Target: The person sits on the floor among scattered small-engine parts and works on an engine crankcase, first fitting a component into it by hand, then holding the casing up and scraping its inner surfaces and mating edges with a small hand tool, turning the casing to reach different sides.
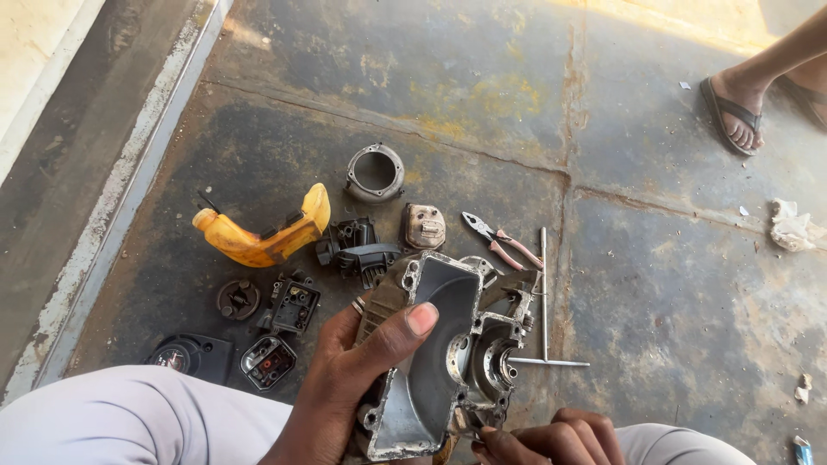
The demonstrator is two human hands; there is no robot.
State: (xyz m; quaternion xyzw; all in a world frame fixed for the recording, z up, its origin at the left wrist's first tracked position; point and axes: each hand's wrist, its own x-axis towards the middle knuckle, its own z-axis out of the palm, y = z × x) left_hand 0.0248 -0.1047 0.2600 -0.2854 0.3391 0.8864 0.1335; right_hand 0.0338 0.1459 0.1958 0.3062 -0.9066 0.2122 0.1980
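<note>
While my left hand (362, 379) grips the grimy engine crankcase (439, 353) firmly, my right hand (551, 439) seemingly pinches its lower edge; steadiness matters.

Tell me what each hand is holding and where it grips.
The left hand grips the grey metal engine casing by its left rim, thumb over the edge. The right hand holds the casing's bottom edge.

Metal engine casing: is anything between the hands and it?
Nothing visible. The left hand already grips the metal engine casing, thumb lying across its inner face. The right hand touches its lower edge. The T-handle wrench lies on the floor behind it.
</note>
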